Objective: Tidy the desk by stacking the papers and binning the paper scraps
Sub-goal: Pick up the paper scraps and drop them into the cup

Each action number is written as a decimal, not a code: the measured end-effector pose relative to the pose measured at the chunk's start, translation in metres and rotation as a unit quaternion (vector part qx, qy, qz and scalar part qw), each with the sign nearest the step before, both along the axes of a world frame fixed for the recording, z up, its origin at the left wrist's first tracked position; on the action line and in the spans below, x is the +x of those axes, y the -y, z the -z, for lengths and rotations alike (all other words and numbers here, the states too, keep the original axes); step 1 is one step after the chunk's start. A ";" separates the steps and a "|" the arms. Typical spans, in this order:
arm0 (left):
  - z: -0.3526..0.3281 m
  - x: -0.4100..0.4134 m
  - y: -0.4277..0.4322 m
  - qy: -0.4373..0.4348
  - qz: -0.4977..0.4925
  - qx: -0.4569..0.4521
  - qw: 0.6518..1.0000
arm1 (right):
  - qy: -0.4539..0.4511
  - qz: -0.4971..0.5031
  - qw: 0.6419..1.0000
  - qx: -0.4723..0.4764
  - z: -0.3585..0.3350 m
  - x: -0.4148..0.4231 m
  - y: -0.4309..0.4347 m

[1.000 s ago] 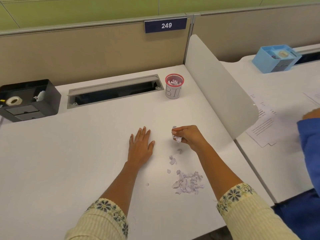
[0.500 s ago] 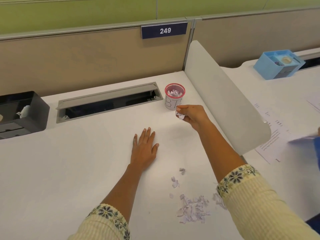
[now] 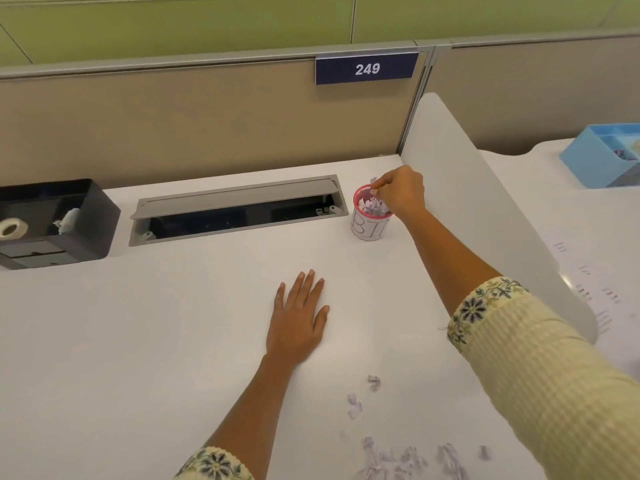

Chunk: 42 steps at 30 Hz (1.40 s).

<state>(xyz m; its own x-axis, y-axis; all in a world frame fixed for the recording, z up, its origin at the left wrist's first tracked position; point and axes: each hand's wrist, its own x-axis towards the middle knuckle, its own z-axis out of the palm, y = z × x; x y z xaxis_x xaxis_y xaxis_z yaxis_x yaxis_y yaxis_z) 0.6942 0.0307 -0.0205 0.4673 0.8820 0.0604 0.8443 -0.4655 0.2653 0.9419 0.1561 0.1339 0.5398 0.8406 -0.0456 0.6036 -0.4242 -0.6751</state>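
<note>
Paper scraps [image 3: 408,460] are partly binned: a pile lies on the bench [image 3: 138,341], the right hand [image 3: 398,194], grip pinching a few, is over the cup [image 3: 369,230], left hand [image 3: 298,320] flat and open

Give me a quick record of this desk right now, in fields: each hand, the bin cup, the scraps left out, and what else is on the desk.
left hand: flat on the desk, fingers straight, holding nothing
right hand: over the bin cup, fingertips pinching a paper scrap
bin cup: upright, pink rim, scraps inside, near the divider
loose scraps: pile at the near edge, a few strays beyond it
other items: black organiser far left, open cable tray beside it
task state: scraps remain to bin
</note>
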 end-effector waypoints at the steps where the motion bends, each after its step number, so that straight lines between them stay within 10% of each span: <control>1: 0.000 0.000 0.000 0.002 -0.001 0.000 1.000 | 0.013 -0.007 1.000 -0.008 0.002 0.001 -0.003; 23: -0.003 -0.002 -0.001 0.019 -0.002 -0.013 1.000 | 0.065 -0.030 0.997 0.004 0.005 0.007 0.002; 35: -0.004 -0.002 -0.001 0.014 0.002 -0.013 1.000 | 0.151 -0.203 0.967 -0.026 0.031 0.000 0.017; 42: -0.003 -0.003 -0.001 0.011 0.001 -0.010 1.000 | 0.073 -0.079 0.980 0.169 0.022 -0.001 0.030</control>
<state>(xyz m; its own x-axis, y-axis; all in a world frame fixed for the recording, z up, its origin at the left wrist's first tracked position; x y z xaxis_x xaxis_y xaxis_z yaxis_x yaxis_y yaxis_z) 0.6913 0.0315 -0.0173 0.4677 0.8824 0.0525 0.8373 -0.4612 0.2936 0.9407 0.1256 0.1119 0.3826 0.8675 0.3180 0.7441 -0.0852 -0.6626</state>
